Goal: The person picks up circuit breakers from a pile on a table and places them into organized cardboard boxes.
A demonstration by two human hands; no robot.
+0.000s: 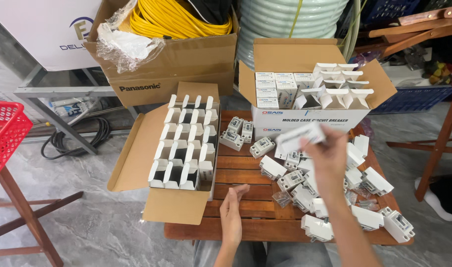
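Two hands: I see both over the wooden counter (246, 173), the left hand (232, 212) low near the front edge, the right hand (327, 153) raised above the pile.
Right grip: closed on a small white box (301, 137), held lengthways and blurred; I cannot tell whether its flap is shut.
Left grip: open and empty, fingers loosely curled, palm turned inward, touching nothing.
Held box, place: in the air, just in front of the right carton (310, 118) and above the loose breakers.
Loose parts: white circuit breakers (290, 180) lie scattered across the right half of the counter, with a few small clear bags of screws (282, 199) among them.
Left carton: the open cardboard carton (184, 143) at the counter's left edge holds rows of small white boxes with flaps standing up.
Right carton: partly filled, closed small boxes on its left side, open-flapped ones on its right.
Doing it well: I judge the box wants a steady two-handed hold, so I would bring the free left hand up to support it and keep it clear of the pile below.
Risk: a sleeve or wrist sweeping low could push breakers off the right edge.
Surroundings: a red basket (6, 138) stands at far left; a carton of yellow cable (176, 22) sits behind.
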